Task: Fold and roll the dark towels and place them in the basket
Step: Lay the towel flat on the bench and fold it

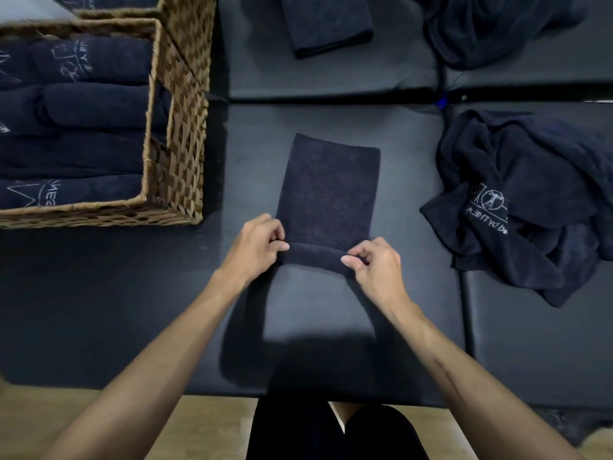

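At nine to eleven o'clock a wicker basket (175,154) packed with rolled dark towels (93,107); centre, left hand (257,245) and right hand (374,263) pinching the near rolled edge of a folded towel (328,187); at three o'clock crumpled towels (524,200).

Crumpled dark towel (517,207) at right: pale print, upside down to camera, partly folded under; letters "by THE A" legible, rest hidden; small figure-in-circle emblem above it.
Rolled towels in wicker basket (175,154): pale print cut by folds; "NES" on nearest roll (66,192), "E A P" fragment on farthest roll (89,61). No full word readable.
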